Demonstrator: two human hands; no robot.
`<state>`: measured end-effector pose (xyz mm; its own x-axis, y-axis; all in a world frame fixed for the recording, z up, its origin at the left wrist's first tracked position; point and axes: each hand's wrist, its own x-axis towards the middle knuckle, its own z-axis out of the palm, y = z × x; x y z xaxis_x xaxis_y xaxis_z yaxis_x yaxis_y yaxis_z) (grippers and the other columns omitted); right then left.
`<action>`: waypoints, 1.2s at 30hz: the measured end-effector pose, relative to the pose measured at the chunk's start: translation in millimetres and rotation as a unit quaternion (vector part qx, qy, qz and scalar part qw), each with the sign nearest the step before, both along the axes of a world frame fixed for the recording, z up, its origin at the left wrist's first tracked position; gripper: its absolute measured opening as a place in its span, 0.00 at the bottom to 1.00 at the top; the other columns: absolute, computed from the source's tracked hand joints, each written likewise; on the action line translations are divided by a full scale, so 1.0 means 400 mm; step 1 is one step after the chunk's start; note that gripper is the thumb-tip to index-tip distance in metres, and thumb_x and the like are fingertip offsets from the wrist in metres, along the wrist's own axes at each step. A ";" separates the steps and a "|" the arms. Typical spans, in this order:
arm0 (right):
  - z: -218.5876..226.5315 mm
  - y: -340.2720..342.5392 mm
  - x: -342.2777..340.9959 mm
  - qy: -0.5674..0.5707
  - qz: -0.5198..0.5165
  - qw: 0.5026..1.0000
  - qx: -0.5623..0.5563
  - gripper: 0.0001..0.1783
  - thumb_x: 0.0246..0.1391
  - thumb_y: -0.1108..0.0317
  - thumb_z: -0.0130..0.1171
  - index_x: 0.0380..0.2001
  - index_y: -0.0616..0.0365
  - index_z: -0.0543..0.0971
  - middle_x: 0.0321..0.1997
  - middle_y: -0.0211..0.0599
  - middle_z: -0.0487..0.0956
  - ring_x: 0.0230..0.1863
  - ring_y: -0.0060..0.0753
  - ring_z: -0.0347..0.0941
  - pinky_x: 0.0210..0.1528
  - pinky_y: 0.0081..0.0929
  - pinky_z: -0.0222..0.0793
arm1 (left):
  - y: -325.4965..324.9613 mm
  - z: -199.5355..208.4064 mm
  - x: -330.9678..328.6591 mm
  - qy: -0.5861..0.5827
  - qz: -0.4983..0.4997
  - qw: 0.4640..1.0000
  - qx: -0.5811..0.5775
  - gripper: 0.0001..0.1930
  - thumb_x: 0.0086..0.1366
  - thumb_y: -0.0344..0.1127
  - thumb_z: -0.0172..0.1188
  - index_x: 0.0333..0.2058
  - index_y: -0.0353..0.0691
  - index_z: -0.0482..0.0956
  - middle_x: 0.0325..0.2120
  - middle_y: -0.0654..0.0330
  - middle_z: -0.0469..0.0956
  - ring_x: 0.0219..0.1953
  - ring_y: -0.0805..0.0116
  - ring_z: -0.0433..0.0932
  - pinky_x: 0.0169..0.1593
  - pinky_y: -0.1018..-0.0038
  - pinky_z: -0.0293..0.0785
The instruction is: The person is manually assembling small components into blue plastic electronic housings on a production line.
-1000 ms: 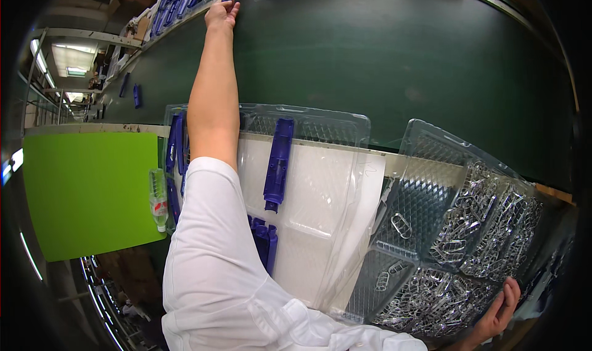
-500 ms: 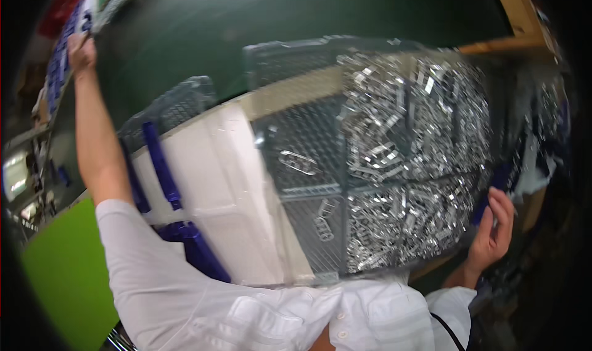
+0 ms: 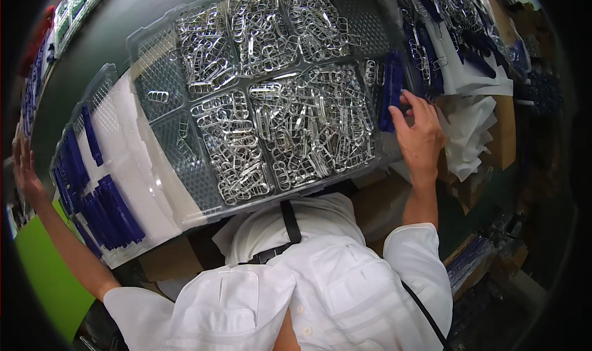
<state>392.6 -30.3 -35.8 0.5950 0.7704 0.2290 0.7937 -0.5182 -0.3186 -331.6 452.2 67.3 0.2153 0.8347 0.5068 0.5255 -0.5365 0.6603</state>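
My right hand (image 3: 420, 129) pinches a dark blue strip (image 3: 391, 95) between thumb and fingers at the right side of a clear plastic compartment tray (image 3: 206, 212). Silver looped metal clips (image 3: 314, 119) fill several of its compartments, while a few lie loose in the left ones, among them a single clip (image 3: 158, 96). At the far left my left hand (image 3: 28, 173) is held out with its fingers stretched and apart, and nothing shows in it. Close to it, several blue strips (image 3: 111, 212) rest on white sheeting (image 3: 139, 166) at the tray's left end.
Blue strips with silver clips (image 3: 422, 55) lie to the right, beside crumpled white paper (image 3: 472, 135) and cardboard (image 3: 504, 129). A dark green tabletop (image 3: 139, 12) extends behind the tray. A bright green surface (image 3: 43, 264) is at lower left. Packed rows of goods (image 3: 77, 5) line the far left.
My left hand has come back from the far left and its fingers have spread. The right hand, with the blue strip, is now over the tray's right side. The whole view has shifted.
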 end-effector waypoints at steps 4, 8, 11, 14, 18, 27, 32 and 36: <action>-0.064 -0.020 0.042 -0.032 0.034 0.999 -0.027 0.26 0.56 0.68 0.68 0.58 0.60 0.76 0.42 0.35 0.84 0.42 0.41 0.80 0.46 0.39 0.77 | -0.352 -0.012 0.082 -0.087 0.064 0.987 -0.119 0.27 0.77 0.43 0.50 0.69 0.37 0.67 0.71 0.55 0.65 0.72 0.57 0.65 0.74 0.59 0.53; -0.061 0.040 0.057 0.068 0.040 0.996 -0.026 0.26 0.59 0.64 0.66 0.59 0.60 0.76 0.48 0.40 0.83 0.46 0.45 0.81 0.49 0.43 0.77 | -0.727 0.009 0.068 -0.126 0.168 0.965 -0.156 0.23 0.77 0.33 0.49 0.68 0.35 0.67 0.68 0.54 0.70 0.64 0.58 0.75 0.68 0.65 0.68; -0.066 0.019 0.089 0.013 0.053 0.998 -0.029 0.28 0.60 0.63 0.66 0.62 0.57 0.74 0.55 0.45 0.82 0.49 0.51 0.82 0.52 0.42 0.77 | -0.923 0.018 0.066 -0.129 0.260 0.946 -0.148 0.19 0.76 0.31 0.53 0.63 0.34 0.74 0.62 0.56 0.77 0.57 0.66 0.79 0.62 0.71 0.72; -0.051 0.002 0.131 0.057 0.023 0.997 -0.053 0.33 0.58 0.62 0.68 0.65 0.55 0.72 0.50 0.45 0.84 0.46 0.50 0.83 0.50 0.42 0.77 | -1.145 -0.013 -0.013 -0.153 0.359 0.910 -0.140 0.19 0.75 0.32 0.56 0.62 0.35 0.76 0.60 0.58 0.79 0.53 0.68 0.80 0.60 0.75 0.73; -0.069 0.028 0.133 0.047 0.009 0.998 0.046 0.28 0.59 0.60 0.69 0.60 0.57 0.77 0.43 0.44 0.86 0.41 0.45 0.84 0.48 0.40 0.77 | -1.564 -0.131 -0.225 -0.141 0.530 0.816 -0.183 0.20 0.76 0.31 0.54 0.64 0.33 0.73 0.62 0.57 0.77 0.54 0.68 0.79 0.60 0.74 0.73; 0.016 -0.003 0.290 -0.111 -0.064 0.983 0.131 0.19 0.63 0.62 0.63 0.54 0.58 0.82 0.50 0.42 0.84 0.47 0.50 0.82 0.47 0.41 0.77 | -2.027 -0.451 -0.354 -0.002 0.595 0.679 -0.430 0.20 0.72 0.33 0.59 0.59 0.31 0.77 0.54 0.52 0.80 0.47 0.64 0.81 0.49 0.72 0.78; -0.006 0.045 0.456 -0.193 -0.010 0.979 0.072 0.18 0.62 0.64 0.62 0.54 0.54 0.82 0.51 0.39 0.84 0.50 0.49 0.82 0.50 0.42 0.78 | -1.993 -0.531 -0.299 0.004 0.578 0.691 -0.434 0.20 0.72 0.33 0.59 0.59 0.31 0.77 0.54 0.52 0.80 0.47 0.64 0.81 0.49 0.72 0.78; -0.007 0.076 0.476 -0.167 -0.033 0.981 0.096 0.18 0.63 0.63 0.60 0.54 0.55 0.83 0.47 0.42 0.86 0.48 0.48 0.83 0.49 0.40 0.78 | -1.994 -0.551 -0.291 0.027 0.574 0.698 -0.428 0.20 0.72 0.33 0.58 0.59 0.31 0.77 0.54 0.52 0.80 0.47 0.64 0.81 0.49 0.72 0.78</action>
<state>582.9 0.3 -38.6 0.5088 0.6568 0.5565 0.8375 -0.5273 -0.1434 -447.9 -345.5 -153.2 -0.8444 0.4651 -0.2658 0.3213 0.8367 0.4434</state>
